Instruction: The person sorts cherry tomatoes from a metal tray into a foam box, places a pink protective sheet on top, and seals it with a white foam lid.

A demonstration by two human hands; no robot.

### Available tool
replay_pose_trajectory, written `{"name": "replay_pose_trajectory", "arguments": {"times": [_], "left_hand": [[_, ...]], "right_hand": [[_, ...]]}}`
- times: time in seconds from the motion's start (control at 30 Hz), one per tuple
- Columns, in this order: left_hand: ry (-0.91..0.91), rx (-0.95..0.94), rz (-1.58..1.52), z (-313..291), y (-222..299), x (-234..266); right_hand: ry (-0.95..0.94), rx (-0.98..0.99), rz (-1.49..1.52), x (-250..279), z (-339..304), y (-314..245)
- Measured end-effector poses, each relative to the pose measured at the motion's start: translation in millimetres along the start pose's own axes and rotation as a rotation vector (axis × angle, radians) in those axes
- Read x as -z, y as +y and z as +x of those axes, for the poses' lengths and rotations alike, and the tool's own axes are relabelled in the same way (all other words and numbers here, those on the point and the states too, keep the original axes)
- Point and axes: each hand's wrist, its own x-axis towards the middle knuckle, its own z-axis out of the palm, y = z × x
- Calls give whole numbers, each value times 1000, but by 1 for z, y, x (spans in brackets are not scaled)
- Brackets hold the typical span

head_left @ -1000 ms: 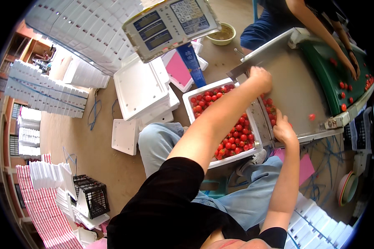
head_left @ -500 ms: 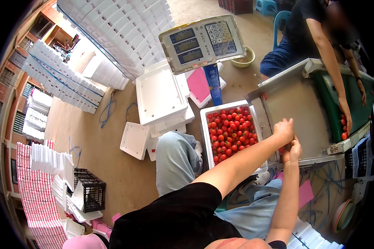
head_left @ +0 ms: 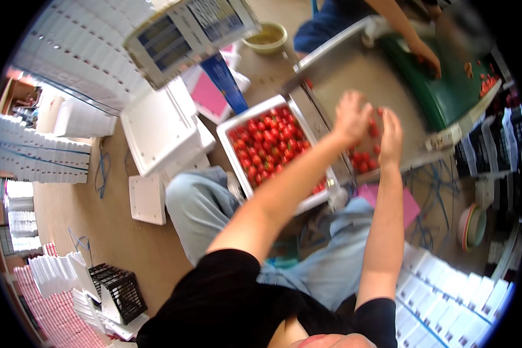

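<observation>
Our left hand [head_left: 352,118] hovers right of centre in the upper half of the frame, fingers loosely spread and blurred, above the grey sorting tray [head_left: 354,75]; we cannot tell whether it grips anything. Our right hand [head_left: 391,130] is just beside it, held flat with its fingers pressed together, edge-on over a few loose red tomatoes [head_left: 362,159] lying on the tray's near edge.

Just left of our hands, near the frame's centre, sits the white rectangular box [head_left: 232,152], filled with small red tomatoes [head_left: 265,148]; our left forearm crosses its lower right corner. Further left lies a white box lid [head_left: 153,133], with another smaller white panel [head_left: 147,199] below it on the brown floor. A weighing scale [head_left: 185,32] with pale display panels hangs across the top centre, and beneath it we see a blue upright carton [head_left: 225,81] and a pink flat sheet [head_left: 207,97].

Stacks of white folded cartons [head_left: 35,155] fill the upper left, and more white cartons [head_left: 458,290] crowd the lower right. A black plastic crate [head_left: 119,292] stands at the lower left. At the upper right, another person's hand [head_left: 426,55] rests on a green conveyor [head_left: 435,87].
</observation>
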Motion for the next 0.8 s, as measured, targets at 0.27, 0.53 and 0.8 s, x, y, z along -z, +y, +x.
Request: {"name": "replay_pose_trajectory", "arguments": {"times": [0.27, 0.53, 0.8], "left_hand": [[-83, -125, 733, -68, -63, 198], [-593, -14, 793, -186, -17, 197], [-566, -7, 794, -163, 8, 209]], "right_hand": [[9, 169, -9, 49, -73, -116], [587, -258, 257, 170, -179, 73], [299, -434, -518, 188, -192, 291]]}}
